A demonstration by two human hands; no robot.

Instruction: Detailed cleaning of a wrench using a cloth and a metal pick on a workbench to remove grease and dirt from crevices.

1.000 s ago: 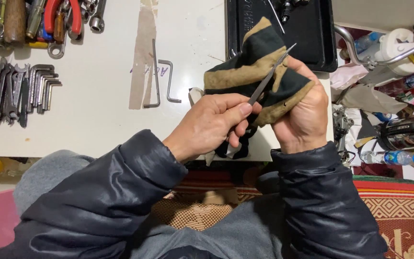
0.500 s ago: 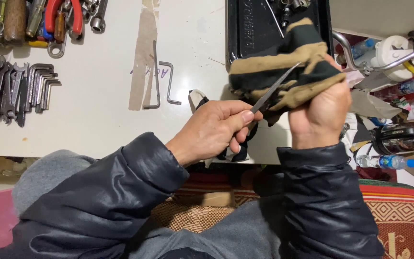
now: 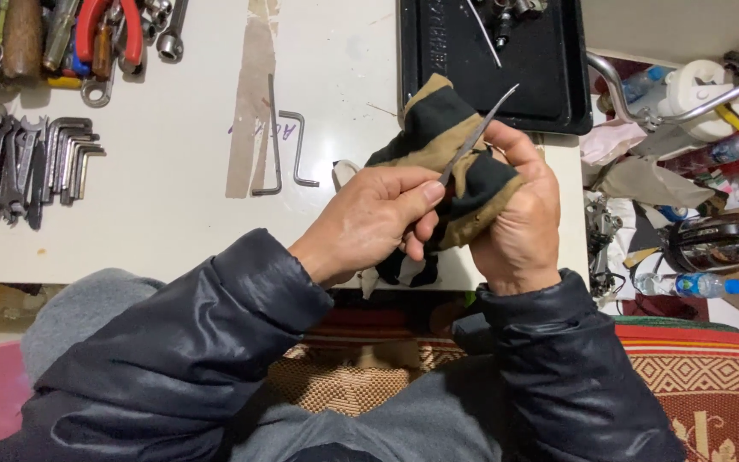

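Note:
My left hand (image 3: 378,218) pinches the lower end of thin metal tweezers (image 3: 478,133), whose tips point up and to the right. My right hand (image 3: 519,222) grips a dark green and tan striped cloth (image 3: 438,128), wrapped around the tweezers' middle. Both hands hover over the near edge of the white table (image 3: 173,197). A loose end of the cloth hangs below my left hand.
A black tray (image 3: 549,68) with small metal parts lies behind the hands. Hex keys (image 3: 288,145) and a strip of tape lie at centre left. Wrenches, pliers and more hex keys (image 3: 36,162) line the left. Bottles and clutter sit on the right.
Both hands have moved left and nearer with the cloth and tweezers. The cloth has shifted along the tweezers, and more of the tips now shows.

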